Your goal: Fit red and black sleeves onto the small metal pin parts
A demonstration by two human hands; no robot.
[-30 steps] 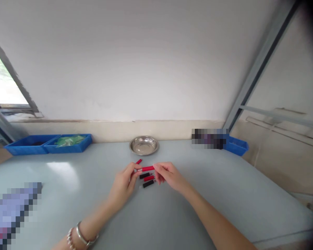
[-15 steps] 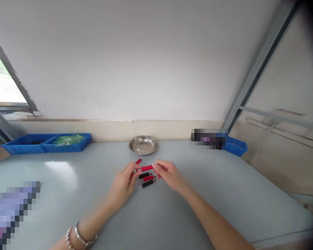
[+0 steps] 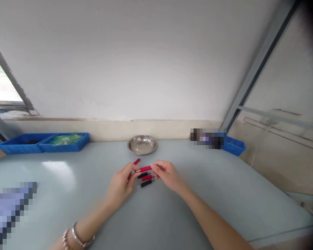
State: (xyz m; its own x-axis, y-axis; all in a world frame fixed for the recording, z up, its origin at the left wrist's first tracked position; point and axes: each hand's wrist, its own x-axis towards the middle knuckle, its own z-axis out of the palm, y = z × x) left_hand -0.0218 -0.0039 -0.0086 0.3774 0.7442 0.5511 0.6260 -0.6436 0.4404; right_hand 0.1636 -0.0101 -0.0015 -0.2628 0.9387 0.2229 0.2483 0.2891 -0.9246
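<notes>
A red pen [image 3: 146,169] with a silvery tip is held level between my hands, above the table. My left hand [image 3: 121,180] pinches its silvery left end between thumb and fingers. The thumb and fingers of my right hand [image 3: 167,174] close on its right end and hide that part. Below it on the table lie a black pen [image 3: 145,175], another red pen [image 3: 147,178] and a second black pen [image 3: 147,183], side by side. Just behind my left fingers shows a further red piece [image 3: 137,161], its lower part hidden.
A round steel dish [image 3: 142,145] stands at the back of the grey table [image 3: 198,208], against the wall. Blue trays, one with green plastic packets [image 3: 66,140], sit back left. Another blue tray [image 3: 233,146] is back right, beside a blurred-out item. A pixelated object [image 3: 10,208] lies front left.
The view has shifted slightly, so everything sits a little further left. Both hands keep their hold on the red pen, with hardly any movement.
</notes>
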